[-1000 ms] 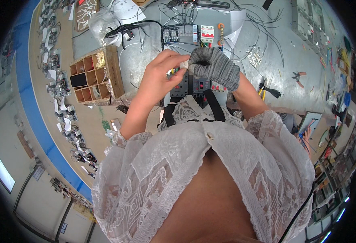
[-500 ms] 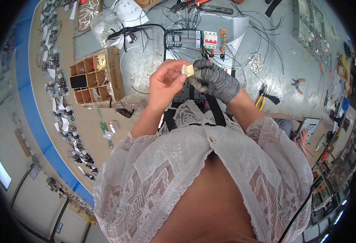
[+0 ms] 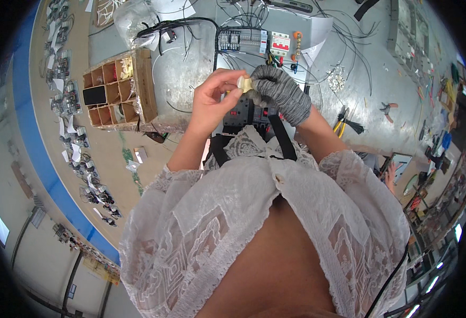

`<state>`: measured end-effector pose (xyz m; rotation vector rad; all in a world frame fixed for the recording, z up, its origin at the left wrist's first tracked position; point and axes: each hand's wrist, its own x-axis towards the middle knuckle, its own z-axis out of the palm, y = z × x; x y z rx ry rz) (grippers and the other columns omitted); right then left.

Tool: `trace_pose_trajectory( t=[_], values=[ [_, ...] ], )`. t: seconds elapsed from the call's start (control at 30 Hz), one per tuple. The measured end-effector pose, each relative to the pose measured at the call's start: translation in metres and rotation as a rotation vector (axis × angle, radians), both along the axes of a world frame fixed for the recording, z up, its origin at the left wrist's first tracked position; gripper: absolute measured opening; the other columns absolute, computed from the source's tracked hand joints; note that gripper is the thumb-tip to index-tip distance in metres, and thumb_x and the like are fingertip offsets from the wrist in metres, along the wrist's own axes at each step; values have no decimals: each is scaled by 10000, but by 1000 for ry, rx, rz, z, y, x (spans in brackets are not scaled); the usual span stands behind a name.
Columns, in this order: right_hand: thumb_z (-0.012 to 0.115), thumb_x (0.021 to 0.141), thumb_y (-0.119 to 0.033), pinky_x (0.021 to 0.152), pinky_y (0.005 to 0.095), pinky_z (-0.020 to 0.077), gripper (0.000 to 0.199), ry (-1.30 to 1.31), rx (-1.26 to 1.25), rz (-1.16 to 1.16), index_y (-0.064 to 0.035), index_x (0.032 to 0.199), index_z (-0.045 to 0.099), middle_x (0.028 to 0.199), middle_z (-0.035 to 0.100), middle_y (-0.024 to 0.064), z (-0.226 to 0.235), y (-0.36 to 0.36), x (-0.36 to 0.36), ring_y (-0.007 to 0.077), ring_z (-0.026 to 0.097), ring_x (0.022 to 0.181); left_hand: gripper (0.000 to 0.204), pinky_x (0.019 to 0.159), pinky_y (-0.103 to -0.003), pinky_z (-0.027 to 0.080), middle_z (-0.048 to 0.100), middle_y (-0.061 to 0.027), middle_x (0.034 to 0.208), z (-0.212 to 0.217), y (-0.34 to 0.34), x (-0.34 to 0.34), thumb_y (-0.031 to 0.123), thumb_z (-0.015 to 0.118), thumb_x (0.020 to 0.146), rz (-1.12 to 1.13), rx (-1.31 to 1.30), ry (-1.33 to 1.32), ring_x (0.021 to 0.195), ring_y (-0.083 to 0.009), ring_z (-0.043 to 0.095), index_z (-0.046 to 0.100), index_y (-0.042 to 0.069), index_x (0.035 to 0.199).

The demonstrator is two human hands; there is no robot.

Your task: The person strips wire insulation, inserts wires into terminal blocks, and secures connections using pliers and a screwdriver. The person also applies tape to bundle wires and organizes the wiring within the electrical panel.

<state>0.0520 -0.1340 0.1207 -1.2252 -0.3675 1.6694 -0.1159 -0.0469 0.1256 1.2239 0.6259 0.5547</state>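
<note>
The small pale yellow piece is pinched between the bare left hand and the grey-gloved right hand, both closed on it above the grey workbench, probably raised for a closer look, near the cardboard divider box.

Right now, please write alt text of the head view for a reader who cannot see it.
A bare left hand and a grey-gloved right hand pinch a small pale piece together over a grey workbench. Nearby are a compartmented cardboard box, wired electrical modules and pliers.
</note>
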Motion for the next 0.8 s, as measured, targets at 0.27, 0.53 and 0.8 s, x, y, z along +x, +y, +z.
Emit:
trace_pose_trajectory(
  t=[0.27,0.53,0.8],
  values=[
    [617,827,-236,534,225,409,211,-159,-356,-122,-39,887,571,719,557,23,-34,-72,21,107,523,609,308,869,-293,482,615,-120,1077,-47,40,-6,60,582,878,333,-246,56,927,-182,613,524,-18,1171],
    [610,765,-179,698,376,477,167,-1030,-964,1017,-40,856,631,809,648,105,-104,-347,75,220,619,783,264,703,-261,510,636,-80,923,-225,161,9,35,674,752,179,339,497,784,-146,635,617,10,1008],
    [542,721,15,759,377,478,203,-1130,-584,668,-71,887,622,875,640,139,-122,-231,52,331,613,843,353,697,-269,487,555,-93,940,-226,215,61,-48,616,665,-77,696,450,773,-184,584,620,35,1008]
  ],
)
